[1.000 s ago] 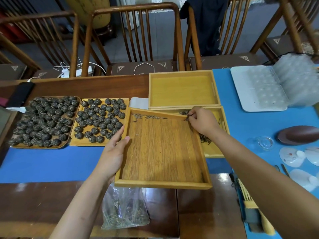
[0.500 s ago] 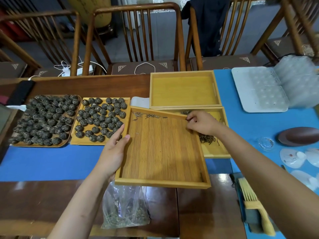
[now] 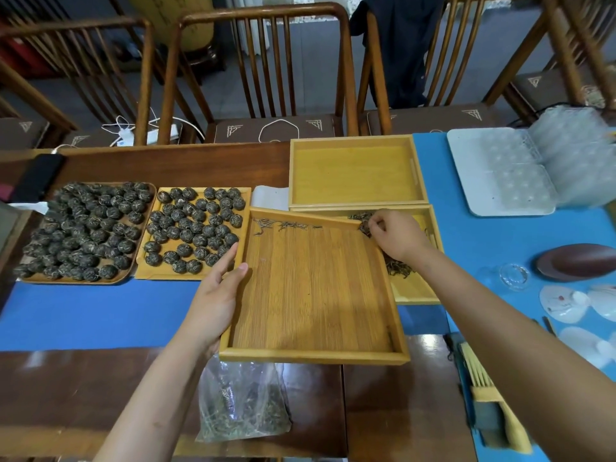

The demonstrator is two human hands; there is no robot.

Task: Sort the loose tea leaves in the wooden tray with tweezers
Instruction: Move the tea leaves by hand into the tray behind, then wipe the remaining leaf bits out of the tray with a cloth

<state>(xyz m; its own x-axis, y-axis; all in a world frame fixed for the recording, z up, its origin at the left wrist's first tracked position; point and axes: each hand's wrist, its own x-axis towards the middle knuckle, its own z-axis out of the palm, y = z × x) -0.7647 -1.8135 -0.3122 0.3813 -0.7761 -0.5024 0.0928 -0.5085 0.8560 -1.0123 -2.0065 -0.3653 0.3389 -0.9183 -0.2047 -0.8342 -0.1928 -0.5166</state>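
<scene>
Few leaves [image 3: 286, 225]: thin row along tray [image 3: 313, 356] top edge, lying sideways
Right hand [image 3: 395, 235]: just right; nearer; fingers pinching leaves
Left hand [image 3: 215, 300]: fingers straight, holding tray's left side

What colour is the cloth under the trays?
Blue cloth, clearest in the head view.
</scene>
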